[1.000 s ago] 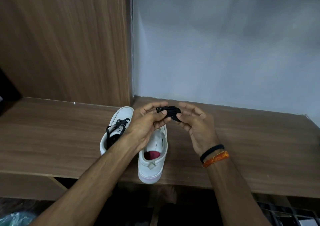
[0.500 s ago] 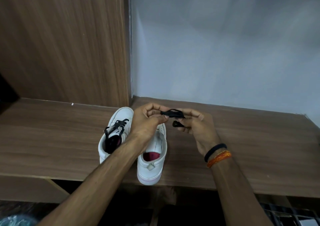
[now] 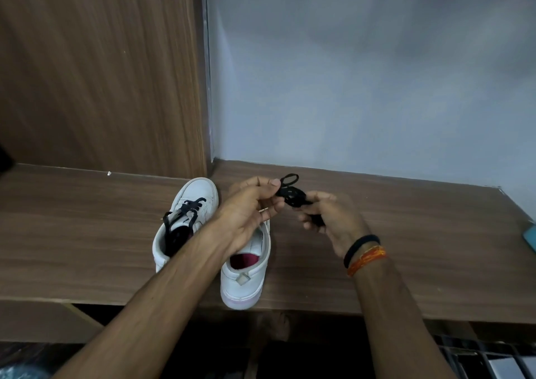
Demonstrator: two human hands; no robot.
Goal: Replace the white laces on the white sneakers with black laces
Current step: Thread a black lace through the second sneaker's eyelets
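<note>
The bundled black lace hangs above the shelf, pinched by the left hand and curled into the right hand; pulled unevenly, it probably knots; the unlaced sneaker waits just below.

The light is dim and soft, with a cool cast on the pale wall, which carries broad faint shadows. No glare shows. Straight edges of the desk bow toward the corners from the wide lens. Below the fingers the space under the desk sinks into near black.
</note>
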